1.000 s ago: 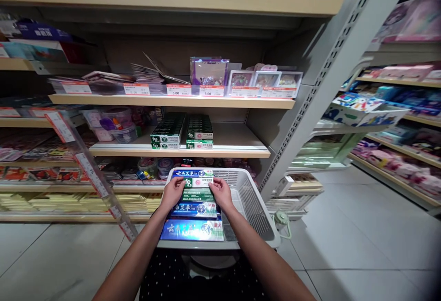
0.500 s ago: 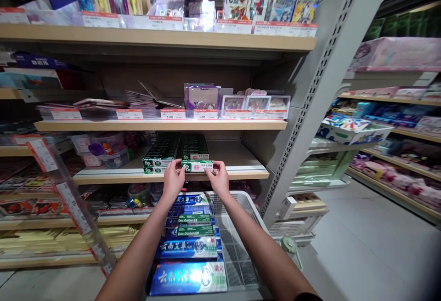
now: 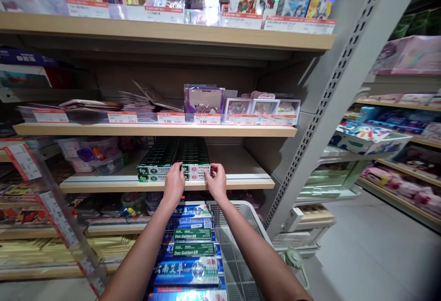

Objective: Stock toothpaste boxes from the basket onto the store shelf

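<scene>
Two stacks of green-and-white Doc.Golden toothpaste boxes stand side by side on the lower shelf, the left stack (image 3: 156,158) and the right stack (image 3: 195,149). A front toothpaste box (image 3: 197,169) lies level on top of another at the front of the right stack. My left hand (image 3: 174,182) is closed at this box's left end, its fingertips partly hidden. At the right end, my right hand (image 3: 216,182) has its fingers curled and the thumb against the box. Below my forearms, a light grey plastic basket (image 3: 253,218) holds blue toothpaste boxes (image 3: 188,269) and green Doc.Golden boxes (image 3: 193,249).
Above the stacks runs a wooden shelf edge (image 3: 155,130) with cards and small clear cases. A slotted metal upright (image 3: 330,108) rises at the right. Plastic tubs (image 3: 99,154) sit left of the stacks. A price-label strip (image 3: 58,218) slants in front at the left.
Both hands have lowered the held toothpaste box onto the front of the right stack, where it now lines up with its neighbours. The view has shifted slightly closer to the shelf.
</scene>
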A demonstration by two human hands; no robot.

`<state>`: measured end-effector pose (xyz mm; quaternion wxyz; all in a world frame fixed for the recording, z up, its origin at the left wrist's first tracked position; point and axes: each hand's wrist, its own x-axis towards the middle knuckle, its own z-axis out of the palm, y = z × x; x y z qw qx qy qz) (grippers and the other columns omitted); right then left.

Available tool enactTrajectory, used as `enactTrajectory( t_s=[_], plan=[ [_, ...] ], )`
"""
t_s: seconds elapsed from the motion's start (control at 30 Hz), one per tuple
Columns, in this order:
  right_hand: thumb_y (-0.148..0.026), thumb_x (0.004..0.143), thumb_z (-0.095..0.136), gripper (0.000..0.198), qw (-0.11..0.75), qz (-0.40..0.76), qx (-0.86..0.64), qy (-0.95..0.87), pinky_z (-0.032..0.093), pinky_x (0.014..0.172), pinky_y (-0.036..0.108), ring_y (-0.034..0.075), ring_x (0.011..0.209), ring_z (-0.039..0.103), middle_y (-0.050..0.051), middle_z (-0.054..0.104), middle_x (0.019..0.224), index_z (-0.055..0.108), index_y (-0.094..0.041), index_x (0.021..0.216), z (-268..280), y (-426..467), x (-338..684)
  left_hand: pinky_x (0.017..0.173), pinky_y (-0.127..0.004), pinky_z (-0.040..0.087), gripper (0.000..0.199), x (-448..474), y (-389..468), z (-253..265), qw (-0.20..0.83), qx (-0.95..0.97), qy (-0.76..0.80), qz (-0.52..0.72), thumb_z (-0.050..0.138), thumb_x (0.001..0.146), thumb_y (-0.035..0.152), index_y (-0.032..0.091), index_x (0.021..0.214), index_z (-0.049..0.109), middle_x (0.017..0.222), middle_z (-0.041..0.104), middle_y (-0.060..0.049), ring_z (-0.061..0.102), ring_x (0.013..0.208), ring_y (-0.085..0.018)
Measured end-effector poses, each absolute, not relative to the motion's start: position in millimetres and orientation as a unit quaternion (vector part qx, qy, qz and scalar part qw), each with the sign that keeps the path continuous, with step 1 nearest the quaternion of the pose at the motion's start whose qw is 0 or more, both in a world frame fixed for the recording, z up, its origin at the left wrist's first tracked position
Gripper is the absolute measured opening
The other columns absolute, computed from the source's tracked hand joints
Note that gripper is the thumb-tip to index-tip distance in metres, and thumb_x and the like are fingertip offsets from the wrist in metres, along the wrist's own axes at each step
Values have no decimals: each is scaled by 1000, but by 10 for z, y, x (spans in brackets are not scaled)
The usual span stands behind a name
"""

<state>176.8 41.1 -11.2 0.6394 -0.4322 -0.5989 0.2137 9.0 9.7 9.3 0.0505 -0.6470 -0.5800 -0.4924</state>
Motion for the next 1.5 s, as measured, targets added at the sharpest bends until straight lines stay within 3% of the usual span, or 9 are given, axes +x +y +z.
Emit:
enactTrajectory(
  t_s=[0.23, 0.77, 1.17, 1.33, 1.5],
  plan=[
    [-26, 83, 58, 26, 655, 231, -413, -589, 51, 99, 41, 21, 106, 62, 9, 61, 112, 51, -21, 107, -155, 545, 1707, 91, -42, 50, 26, 114, 209, 79, 60, -643, -597, -475, 38, 95, 19, 17, 115, 53, 113, 63, -14, 61, 108, -28],
    [-24, 79, 59, 24, 633, 204, -473, -578, 54, 86, 38, 24, 96, 64, 8, 66, 97, 55, -22, 103, -204, 769, 1667, 86, -42, 49, 24, 151, 374, 113, 62, -629, -642, -434, 38, 91, 12, 13, 109, 54, 99, 63, -16, 63, 99, -29],
    [-25, 78, 61, 34, 637, 206, -432, -605, 51, 94, 40, 22, 103, 61, 9, 62, 111, 53, -20, 111, -67, 531, 1715, 92, -45, 49, 40, 137, 135, 209, 43, -652, -610, -449, 45, 91, 17, 14, 131, 47, 117, 62, -17, 61, 109, -31],
    [-25, 83, 57, 36, 645, 211, -406, -612, 48, 101, 42, 22, 110, 59, 10, 60, 119, 53, -20, 118, 18, 187, 1790, 103, -44, 44, 40, 97, -162, 233, 28, -665, -582, -467, 44, 92, 20, 18, 131, 51, 130, 58, -14, 55, 121, -29],
    [-26, 86, 54, 33, 614, 254, -389, -638, 47, 103, 43, 23, 112, 59, 10, 61, 121, 56, -23, 119, -64, -304, 1962, 106, -43, 43, 36, -19, -620, 79, 6, -683, -570, -457, 44, 93, 25, 22, 127, 56, 129, 60, -9, 55, 121, -26]
  ],
)
